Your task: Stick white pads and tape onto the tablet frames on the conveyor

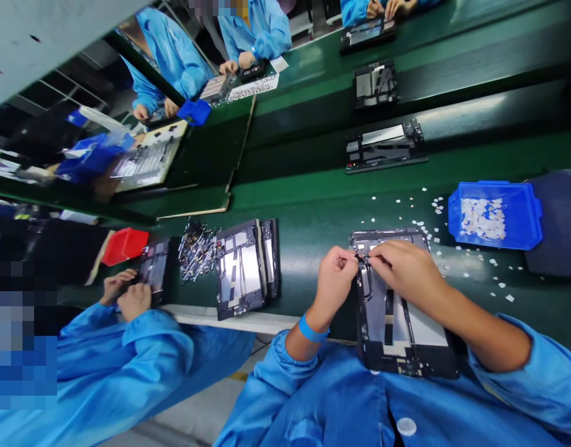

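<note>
On the green bench (313,211), the tablet frame (397,323) lies lengthwise away from the person.

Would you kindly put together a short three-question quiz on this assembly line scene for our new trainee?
1. True or false: both hands, left hand and right hand, pinch at the top edge of the tablet frame.
2. What colour is the bin holding the white pieces: A red, B blue, C green?
3. What lies scattered on the green belt beside that bin?

Key: 1 true; 2 B; 3 small white scraps.
</note>
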Available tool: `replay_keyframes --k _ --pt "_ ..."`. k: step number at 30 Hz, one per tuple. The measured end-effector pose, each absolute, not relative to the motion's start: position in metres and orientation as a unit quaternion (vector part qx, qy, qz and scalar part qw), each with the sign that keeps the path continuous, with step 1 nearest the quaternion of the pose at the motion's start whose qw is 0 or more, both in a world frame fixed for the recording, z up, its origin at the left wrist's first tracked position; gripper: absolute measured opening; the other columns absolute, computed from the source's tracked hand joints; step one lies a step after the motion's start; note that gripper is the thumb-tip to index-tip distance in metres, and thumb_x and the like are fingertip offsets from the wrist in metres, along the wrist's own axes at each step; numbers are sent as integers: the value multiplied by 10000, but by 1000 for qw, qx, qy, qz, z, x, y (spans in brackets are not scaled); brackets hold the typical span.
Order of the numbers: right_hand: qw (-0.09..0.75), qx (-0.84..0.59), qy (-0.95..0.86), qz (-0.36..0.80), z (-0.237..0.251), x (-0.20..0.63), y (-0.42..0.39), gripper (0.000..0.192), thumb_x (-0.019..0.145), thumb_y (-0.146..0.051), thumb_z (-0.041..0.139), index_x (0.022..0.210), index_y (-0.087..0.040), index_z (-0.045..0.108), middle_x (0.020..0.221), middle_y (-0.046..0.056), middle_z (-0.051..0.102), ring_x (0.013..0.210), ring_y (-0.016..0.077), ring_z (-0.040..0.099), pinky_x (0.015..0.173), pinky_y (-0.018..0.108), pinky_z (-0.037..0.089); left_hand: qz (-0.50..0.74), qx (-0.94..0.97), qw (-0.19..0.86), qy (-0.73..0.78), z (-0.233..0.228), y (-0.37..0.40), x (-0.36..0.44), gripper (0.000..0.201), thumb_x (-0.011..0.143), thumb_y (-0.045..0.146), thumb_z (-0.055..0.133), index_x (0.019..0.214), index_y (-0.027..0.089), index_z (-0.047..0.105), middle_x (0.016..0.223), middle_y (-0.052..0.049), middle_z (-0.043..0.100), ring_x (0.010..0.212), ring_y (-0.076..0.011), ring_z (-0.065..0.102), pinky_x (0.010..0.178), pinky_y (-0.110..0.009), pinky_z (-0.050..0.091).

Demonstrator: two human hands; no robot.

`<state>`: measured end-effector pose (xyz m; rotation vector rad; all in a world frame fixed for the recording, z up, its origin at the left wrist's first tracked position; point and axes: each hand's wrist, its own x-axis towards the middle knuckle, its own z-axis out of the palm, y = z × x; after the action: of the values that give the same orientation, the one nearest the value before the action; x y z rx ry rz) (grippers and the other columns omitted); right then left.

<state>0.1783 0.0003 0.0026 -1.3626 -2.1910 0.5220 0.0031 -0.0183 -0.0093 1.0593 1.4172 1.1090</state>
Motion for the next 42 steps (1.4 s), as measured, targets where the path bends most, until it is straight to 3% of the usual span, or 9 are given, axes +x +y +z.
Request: replay_keyframes --k 10,15,19,22,24,28,31,37,42 --pt "256 -515 -807 131 -6 169 2 180 906 -170 582 775 -201 701 756 37 716 718 191 644 703 306 406 447 515 413 603 -9 -25 9 51 814 174 648 770 199 654 837 -17 750 750 -143 673 705 -258 513" --pt "266 -531 -789 157 2 167 10 187 832 -142 522 691 -208 625 708 43 668 682 182 591 663 309 372 444 481 453 605 -6 -24 9 54 807 165 636 761 191 648 831 -17 748 740 -139 665 712 -259 509" --pt "269 -600 -733 175 19 227 21 124 830 -220 552 734 -226 631 754 42 688 709 194 602 653 313 384 453 433 497 601 -6 -19 8 90 806 180 638 720 184 613 869 -28 744 782 -136 668 729 -250 494" --pt "216 -729 -647 60 28 294 25 99 825 -308 601 758 -258 654 716 57 674 626 220 557 600 349 333 455 413 519 594 -6 -18 4 81 799 191 649 727 186 612 871 -28 745 766 -132 662 724 -249 492" --pt "169 -767 -619 18 32 320 23 183 873 -381 571 735 -286 644 629 60 615 551 229 501 572 360 284 442 433 513 594 -3 -19 0 44 816 213 664 782 185 658 871 -30 751 752 -135 658 715 -252 494" --pt "219 -669 -681 204 37 289 13 227 894 -391 574 987 -281 749 834 52 754 667 242 655 624 364 447 397 539 431 606 5 -25 -14 127 895 259 657 949 192 750 874 -34 755 742 -147 649 698 -260 492" --pt "188 -593 -719 312 36 230 21 210 880 -380 601 875 -252 767 813 23 771 696 204 684 635 313 452 387 614 313 612 6 -23 -29 134 920 207 629 973 200 752 888 -35 748 752 -153 646 721 -277 499" --pt "96 -581 -759 278 21 172 54 279 885 -362 614 667 -224 722 682 41 723 626 189 617 573 299 333 291 776 182 530 -7 -11 -43 239 1002 176 563 1172 205 729 1134 -87 765 1086 -226 688 961 -388 528" --pt "59 -596 -758 257 15 168 59 254 855 -305 583 638 -225 690 654 35 695 592 178 566 559 301 290 218 826 133 502 -17 -7 -40 354 1050 197 509 1372 199 654 1246 -102 741 1103 -243 670 945 -399 521"
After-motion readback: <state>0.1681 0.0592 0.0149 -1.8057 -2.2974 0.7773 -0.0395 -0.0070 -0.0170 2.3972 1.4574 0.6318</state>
